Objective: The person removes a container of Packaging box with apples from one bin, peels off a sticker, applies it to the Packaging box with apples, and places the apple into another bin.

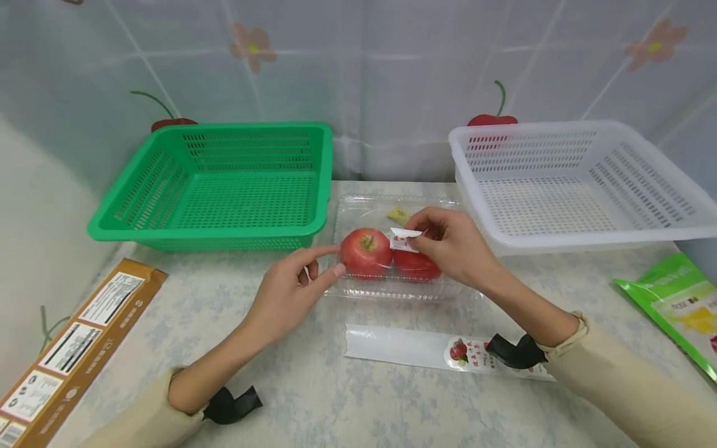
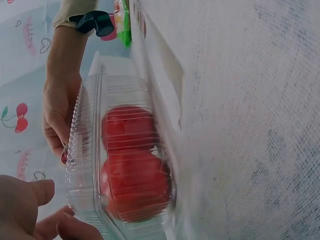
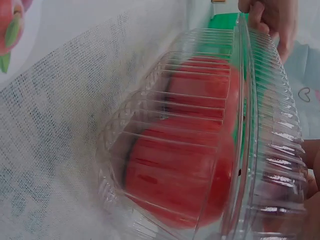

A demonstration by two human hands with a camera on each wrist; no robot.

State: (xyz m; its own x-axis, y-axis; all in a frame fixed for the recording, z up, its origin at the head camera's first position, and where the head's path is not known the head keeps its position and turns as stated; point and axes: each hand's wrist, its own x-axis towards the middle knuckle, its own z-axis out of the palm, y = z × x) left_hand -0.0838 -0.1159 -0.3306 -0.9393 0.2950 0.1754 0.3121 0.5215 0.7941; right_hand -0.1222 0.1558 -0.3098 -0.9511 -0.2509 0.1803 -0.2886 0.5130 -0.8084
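Note:
A clear plastic clamshell box (image 1: pixel 353 211) with its lid down holds two red apples (image 1: pixel 366 252), side by side. My right hand (image 1: pixel 456 246) pinches a small white sticker (image 1: pixel 403 240) with red print between thumb and fingers, close over the lid above the right apple. At the box's left side is my left hand (image 1: pixel 288 289), thumb and index finger reaching to its edge and holding nothing. In the left wrist view, the apples (image 2: pixel 132 185) show through the box's ribbed wall. The right wrist view shows the lid's ribbed edge (image 3: pixel 280 125) near my right fingers.
A green basket (image 1: pixel 224 233) stands at back left, a white basket (image 1: pixel 588 239) at back right. In front of the box lies a white strip (image 1: pixel 392 345) with printed stickers. A brown carton (image 1: pixel 84 348) is at left, a green packet (image 1: pixel 678 305) at right.

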